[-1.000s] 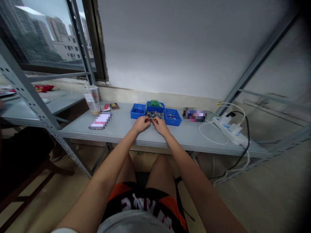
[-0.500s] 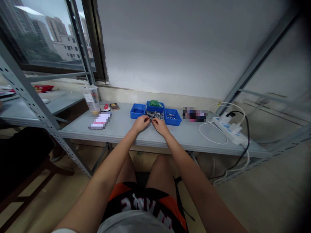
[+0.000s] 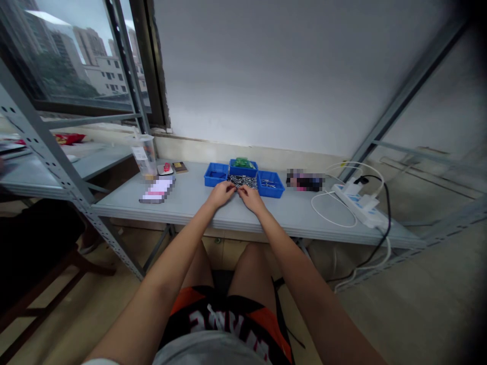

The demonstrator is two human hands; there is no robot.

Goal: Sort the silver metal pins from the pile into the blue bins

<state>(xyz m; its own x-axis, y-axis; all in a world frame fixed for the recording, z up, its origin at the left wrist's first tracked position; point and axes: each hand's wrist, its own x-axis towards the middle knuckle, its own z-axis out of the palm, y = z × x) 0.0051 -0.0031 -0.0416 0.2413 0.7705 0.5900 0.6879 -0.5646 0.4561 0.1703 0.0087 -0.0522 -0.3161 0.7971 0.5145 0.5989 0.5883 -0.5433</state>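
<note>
My left hand [image 3: 221, 194] and my right hand [image 3: 249, 196] rest close together at the front of a heap of small shiny metal parts [image 3: 243, 182]. Both hands have their fingers pinched; whatever lies in them is too small to make out. Around the heap stand three blue trays. The left tray [image 3: 211, 183] holds something blue or shows its own floor. Green plastic packaging [image 3: 243, 162] lies in the back tray [image 3: 252, 171]. In the right tray [image 3: 275, 192] are a few slender metal pieces [image 3: 269, 181].
On the left of the table [image 3: 186, 197] are a phone [image 3: 158, 189], a plastic cup [image 3: 144, 156], a dish with a red item [image 3: 166, 168] and a small dark box [image 3: 179, 167]. To the right lie a blurred-out object [image 3: 305, 180] and a white power strip [image 3: 357, 203] with cables.
</note>
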